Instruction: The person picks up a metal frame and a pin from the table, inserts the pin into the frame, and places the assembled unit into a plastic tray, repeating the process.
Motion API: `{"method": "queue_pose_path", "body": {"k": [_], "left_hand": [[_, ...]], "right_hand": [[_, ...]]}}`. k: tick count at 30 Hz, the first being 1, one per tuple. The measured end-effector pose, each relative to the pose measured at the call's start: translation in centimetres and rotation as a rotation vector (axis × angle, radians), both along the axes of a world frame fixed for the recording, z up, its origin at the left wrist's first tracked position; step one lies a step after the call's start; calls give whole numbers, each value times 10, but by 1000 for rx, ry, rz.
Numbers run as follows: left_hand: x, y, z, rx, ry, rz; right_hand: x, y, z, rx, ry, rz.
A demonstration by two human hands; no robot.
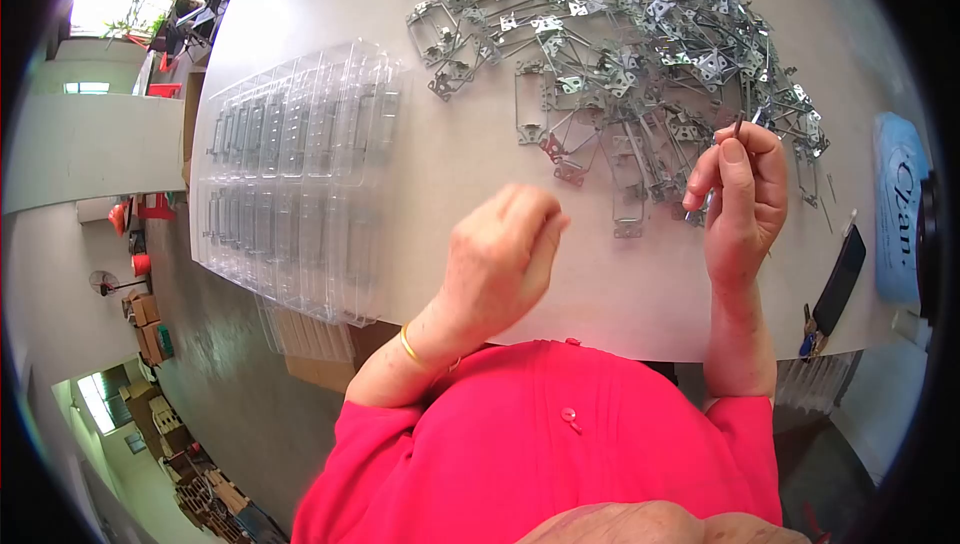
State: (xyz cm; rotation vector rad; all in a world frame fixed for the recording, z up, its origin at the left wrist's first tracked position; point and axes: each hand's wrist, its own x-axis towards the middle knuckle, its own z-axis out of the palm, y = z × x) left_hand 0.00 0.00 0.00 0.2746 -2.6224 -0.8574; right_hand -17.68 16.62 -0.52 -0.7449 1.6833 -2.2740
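My right hand (742, 199) is raised at the near right side of the pile, its thumb and fingers pinching a thin dark rod (738, 125). A shiny bit shows below its curled fingers, too small to name. My left hand (505, 254) is closed over the table in front of my body, fingertips together; whatever they may hold is hidden. Beyond both hands lies a tangled pile of shiny metal brackets with thin wire frames (650, 24). One rectangular wire frame (628, 199) lies between the hands, and reddish metal pieces (565, 161) lie at the pile's near edge.
Clear plastic trays (300, 184) with metal frames in their slots stand stacked on the left of the white table (470, 159). At right are a black phone-like object (840, 279), loose thin rods (828, 202) and a blue packet (900, 209). Cartons (150, 329) stand along the far floor.
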Motion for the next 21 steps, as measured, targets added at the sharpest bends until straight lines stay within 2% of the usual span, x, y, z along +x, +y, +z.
{"method": "queue_pose_path", "body": {"k": [2,5,15,18,21], "left_hand": [[-13,-12,-3,41,50,125],[-40,-12,-10,63,61,197],[-86,-20,-31,20,-72,248],[-92,-23,-30,123,-64,234],[-96,-26,-33,82,-32,233]], "right_hand": [[4,-4,-1,-1,-37,16],[-3,4,2,8,-29,30],[0,2,1,24,-40,60],[0,3,1,31,-45,66],[0,1,0,38,-62,68]]}}
